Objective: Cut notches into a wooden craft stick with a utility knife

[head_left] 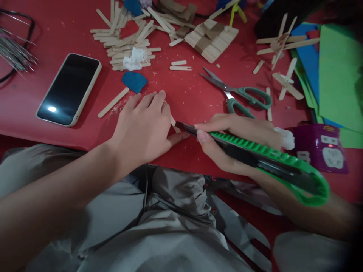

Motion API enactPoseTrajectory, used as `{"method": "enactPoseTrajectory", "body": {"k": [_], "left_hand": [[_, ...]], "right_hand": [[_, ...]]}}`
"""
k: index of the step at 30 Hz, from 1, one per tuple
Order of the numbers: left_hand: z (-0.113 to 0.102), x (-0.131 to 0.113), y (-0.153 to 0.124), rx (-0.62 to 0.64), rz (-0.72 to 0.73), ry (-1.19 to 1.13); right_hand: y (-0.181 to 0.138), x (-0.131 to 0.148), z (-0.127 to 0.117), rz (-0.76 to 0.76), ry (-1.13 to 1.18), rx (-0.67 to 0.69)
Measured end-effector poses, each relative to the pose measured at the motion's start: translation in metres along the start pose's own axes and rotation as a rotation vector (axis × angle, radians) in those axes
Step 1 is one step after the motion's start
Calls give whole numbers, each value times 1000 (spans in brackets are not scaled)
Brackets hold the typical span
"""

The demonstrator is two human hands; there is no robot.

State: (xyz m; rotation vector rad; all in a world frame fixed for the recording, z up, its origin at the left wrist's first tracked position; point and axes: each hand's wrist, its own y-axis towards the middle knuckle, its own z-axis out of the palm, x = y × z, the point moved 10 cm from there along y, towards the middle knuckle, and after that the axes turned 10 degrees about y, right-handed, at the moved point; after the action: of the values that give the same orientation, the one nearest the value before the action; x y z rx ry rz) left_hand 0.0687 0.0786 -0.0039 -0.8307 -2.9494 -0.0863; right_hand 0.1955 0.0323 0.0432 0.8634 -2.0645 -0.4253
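Note:
My right hand [224, 139] is closed round a green and black utility knife [269, 162], its dark blade pointing left. The blade tip meets a pale wooden craft stick [174, 122], which shows only in part beside my left hand [144, 124]. That hand presses the stick down near the table's front edge, fingers bent over it and thumb stretched toward the blade; most of the stick is hidden beneath it. Just beyond my fingers lie a blue scrap [134, 81] and a loose craft stick [113, 102]. Green-handled scissors [236, 90] lie open past my right hand.
On the red table [195, 155], a phone [69, 88] lies left, near a bundle of wires [15, 49]. Craft sticks [127, 41] and a taped stick bundle [211, 39] are at the back. Right are crossed sticks [287, 81], green paper [340, 75] and a purple power socket [320, 145].

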Motion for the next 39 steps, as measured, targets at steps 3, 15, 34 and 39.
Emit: {"method": "enactPoseTrajectory", "body": {"k": [3, 15, 34, 39], "left_hand": [[0, -2, 0, 1, 10, 13], [2, -1, 2, 45, -16, 19], [-3, -4, 2, 16, 10, -49], [0, -7, 5, 142, 5, 75]], "right_hand": [[-3, -2, -1, -9, 64, -43], [-6, -13, 3, 95, 69, -32], [-2, 2, 6, 77, -75, 32], [-3, 8, 8, -20, -87, 1]]}}
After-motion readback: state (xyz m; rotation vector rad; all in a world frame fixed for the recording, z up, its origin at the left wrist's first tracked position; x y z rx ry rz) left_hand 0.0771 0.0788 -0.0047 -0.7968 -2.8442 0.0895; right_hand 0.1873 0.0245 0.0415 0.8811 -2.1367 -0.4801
